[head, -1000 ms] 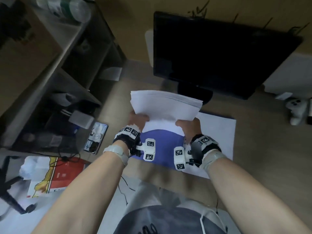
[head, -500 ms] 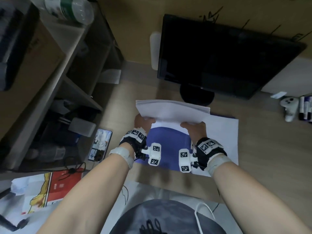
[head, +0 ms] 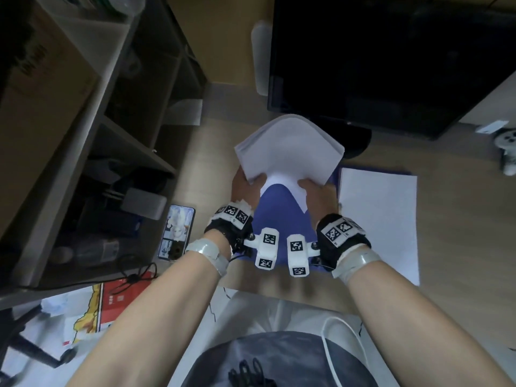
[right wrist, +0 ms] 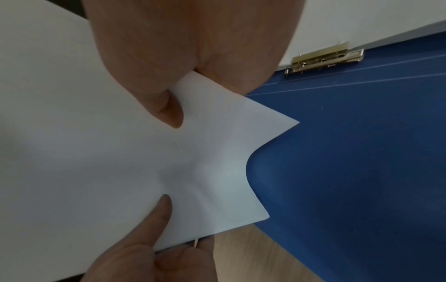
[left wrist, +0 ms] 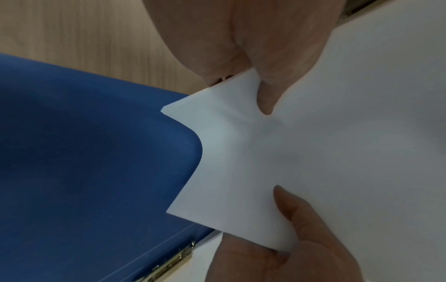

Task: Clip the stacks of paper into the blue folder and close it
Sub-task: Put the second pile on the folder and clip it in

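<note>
Both hands hold one stack of white paper by its near corners, above the open blue folder. The stack is bowed upward into an arch. My left hand pinches the left corner, thumb on top, as the left wrist view shows. My right hand pinches the right corner the same way. A second paper stack lies flat on the folder's right half. The brass clip sits on the folder at that stack's edge and also shows in the left wrist view.
A dark monitor stands just behind the folder. A shelf unit fills the left side, with a phone lying by it. A white controller is at the far right, and a red booklet at the lower left.
The held stack was nearly flat; now the hands have come closer together and the sheets bulge upward into an arch. Both grips stay on the near corners.
</note>
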